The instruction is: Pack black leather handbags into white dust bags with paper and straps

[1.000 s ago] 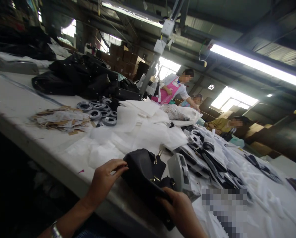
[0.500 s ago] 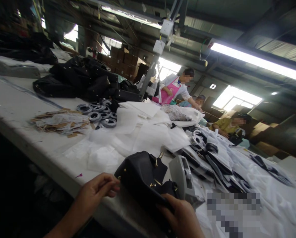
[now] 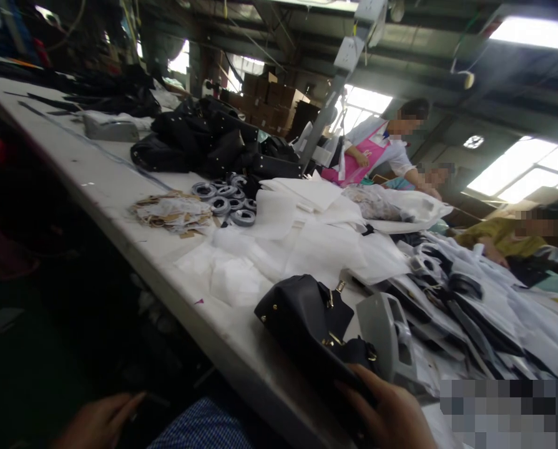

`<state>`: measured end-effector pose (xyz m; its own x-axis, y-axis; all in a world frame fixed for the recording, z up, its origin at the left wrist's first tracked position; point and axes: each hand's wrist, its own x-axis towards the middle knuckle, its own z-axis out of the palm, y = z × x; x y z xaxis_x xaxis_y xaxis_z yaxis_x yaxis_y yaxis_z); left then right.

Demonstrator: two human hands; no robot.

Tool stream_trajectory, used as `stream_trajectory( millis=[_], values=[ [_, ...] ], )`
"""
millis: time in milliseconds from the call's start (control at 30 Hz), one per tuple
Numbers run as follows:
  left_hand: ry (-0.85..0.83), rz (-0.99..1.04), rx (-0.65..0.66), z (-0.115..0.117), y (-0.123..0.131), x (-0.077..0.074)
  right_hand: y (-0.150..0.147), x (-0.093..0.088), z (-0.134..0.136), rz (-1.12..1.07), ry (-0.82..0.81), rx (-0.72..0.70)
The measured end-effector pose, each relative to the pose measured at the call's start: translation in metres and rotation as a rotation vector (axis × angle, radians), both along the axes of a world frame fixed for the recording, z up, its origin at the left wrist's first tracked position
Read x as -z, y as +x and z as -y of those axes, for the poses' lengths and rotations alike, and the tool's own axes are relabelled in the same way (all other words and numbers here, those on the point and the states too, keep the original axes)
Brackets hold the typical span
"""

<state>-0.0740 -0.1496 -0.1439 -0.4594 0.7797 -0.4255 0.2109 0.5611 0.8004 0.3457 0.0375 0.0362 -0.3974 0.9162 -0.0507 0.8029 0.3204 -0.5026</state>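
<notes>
A black handbag with gold-coloured studs and clasps lies tilted at the near edge of the table. My right hand grips its near edge, with the thumb hidden from sight. Low at the left, off the table's edge, is my left hand, slightly blurred. Its fingers are closed at a dark shape that I cannot make out. Against the bag's right side stands a grey plastic holder with an opening in it.
White sheets spread behind the bag. Farther left are rolled grey strips, a bundle of brown and white tags and piled black bags. Black and white pieces heap at right. Two people work across the table.
My left hand has left the bag's side and dropped down to the left, below the table edge. My right hand still holds the bag. The view has turned left.
</notes>
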Motion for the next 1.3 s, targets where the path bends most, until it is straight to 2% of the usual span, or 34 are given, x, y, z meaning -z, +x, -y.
stream_trajectory(
  millis=[100,200,267,333,400,500,633,700,767,833,900,967,1033,1167,1300],
  values=[
    [0.041,0.146,-0.018,-0.014,-0.002,-0.016,0.003,0.006,0.001,-0.013,0.040,0.027],
    [0.098,0.299,0.027,-0.032,0.002,-0.039,0.004,0.010,0.002,-0.023,0.092,0.025],
    [0.077,0.303,0.044,-0.043,0.009,-0.052,0.002,0.011,0.003,-0.020,0.112,0.030],
    [0.069,0.199,0.080,-0.054,0.016,-0.056,0.000,0.010,0.004,-0.010,0.127,0.030],
    [0.104,0.105,0.125,-0.064,0.020,-0.052,-0.002,0.009,0.005,0.000,0.150,0.032],
    [0.139,-0.006,0.094,-0.069,0.014,-0.032,-0.002,0.009,0.005,0.003,0.159,0.040],
    [0.158,-0.087,0.047,-0.054,-0.004,-0.005,0.001,0.012,0.004,-0.020,0.130,0.022],
    [0.190,-0.094,0.042,-0.043,-0.008,-0.003,0.002,0.011,0.004,-0.021,0.110,0.021],
    [0.207,-0.084,0.047,-0.038,-0.004,-0.014,0.002,0.009,0.003,-0.023,0.080,0.022],
    [0.217,-0.065,0.079,-0.043,0.011,-0.035,0.000,0.005,0.003,-0.027,0.047,0.018],
    [0.310,-0.092,0.115,-0.059,0.033,-0.062,-0.002,0.000,0.002,-0.023,0.017,0.014],
    [0.506,-0.179,0.164,-0.083,0.056,-0.086,-0.004,-0.004,0.001,-0.020,-0.005,0.009],
    [0.649,-0.225,0.200,-0.110,0.077,-0.102,-0.005,-0.008,0.000,-0.017,-0.020,0.000],
    [0.740,-0.176,0.238,-0.152,0.100,-0.113,-0.006,-0.011,0.001,-0.022,-0.049,-0.008],
    [0.740,-0.190,0.255,-0.166,0.105,-0.115,-0.006,-0.010,0.000,-0.056,-0.066,0.003]
  ],
)
